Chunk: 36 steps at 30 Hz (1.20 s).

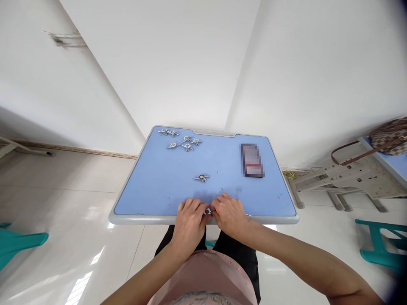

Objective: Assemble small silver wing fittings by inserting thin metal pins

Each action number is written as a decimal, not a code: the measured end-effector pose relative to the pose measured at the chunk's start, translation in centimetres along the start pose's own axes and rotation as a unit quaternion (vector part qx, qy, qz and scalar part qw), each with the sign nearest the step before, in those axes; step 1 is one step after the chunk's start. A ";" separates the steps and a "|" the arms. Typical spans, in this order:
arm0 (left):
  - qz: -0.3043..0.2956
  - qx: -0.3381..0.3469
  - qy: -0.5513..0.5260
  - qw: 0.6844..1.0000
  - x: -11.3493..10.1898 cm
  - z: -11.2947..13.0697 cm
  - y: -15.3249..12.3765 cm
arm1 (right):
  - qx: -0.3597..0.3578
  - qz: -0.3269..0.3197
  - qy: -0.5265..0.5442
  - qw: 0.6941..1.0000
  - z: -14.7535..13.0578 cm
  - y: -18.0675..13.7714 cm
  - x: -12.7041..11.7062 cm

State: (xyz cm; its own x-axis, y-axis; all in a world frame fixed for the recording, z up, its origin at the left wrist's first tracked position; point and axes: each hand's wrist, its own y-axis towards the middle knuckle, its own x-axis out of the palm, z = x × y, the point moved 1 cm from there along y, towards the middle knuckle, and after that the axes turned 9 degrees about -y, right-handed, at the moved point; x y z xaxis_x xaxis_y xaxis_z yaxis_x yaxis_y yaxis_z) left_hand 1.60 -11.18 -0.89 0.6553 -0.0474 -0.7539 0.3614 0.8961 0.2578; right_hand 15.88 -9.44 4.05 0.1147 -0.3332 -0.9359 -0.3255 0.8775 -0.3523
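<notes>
While both hands [208,216] pinch small metal part [207,211], fingers closed, blurred phone [252,160], no legible text.

A blurred dark phone [252,160] lies flat near the far right corner of the blue worktop [152,186]. Right of the worktop, a checked handbag [389,136] rests on another blue desk [392,163]. Teal chairs stand on the glossy floor at the left edge [19,242] and the right [383,245].
</notes>
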 end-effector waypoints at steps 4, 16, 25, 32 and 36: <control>-0.061 -0.020 0.022 0.998 -0.6 0.0 0.5 | 0.007 0.015 0.038 0.999 0.0 -0.2 0.2; -0.157 -0.049 0.085 0.983 -2.1 0.9 2.2 | 0.059 -0.002 0.036 0.998 -1.4 0.3 0.5; -0.145 -0.040 0.075 0.986 -2.1 0.5 2.0 | 0.066 -0.031 0.062 0.995 -1.2 0.4 0.3; -0.141 -0.028 0.078 0.987 -2.1 0.5 2.0 | 0.074 -0.006 0.031 0.997 -1.6 0.0 0.3; -0.133 -0.022 0.076 0.988 -2.0 0.7 2.2 | 0.080 -0.027 0.031 0.996 -1.4 0.5 0.1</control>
State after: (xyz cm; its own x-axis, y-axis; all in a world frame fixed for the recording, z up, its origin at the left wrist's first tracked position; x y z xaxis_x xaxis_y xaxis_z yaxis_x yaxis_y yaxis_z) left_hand 1.53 -9.42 1.64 0.4328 -0.2208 -0.8741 0.4769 0.8788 0.0141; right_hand 14.46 -9.52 3.82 0.0681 -0.3983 -0.9147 -0.1663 0.8995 -0.4040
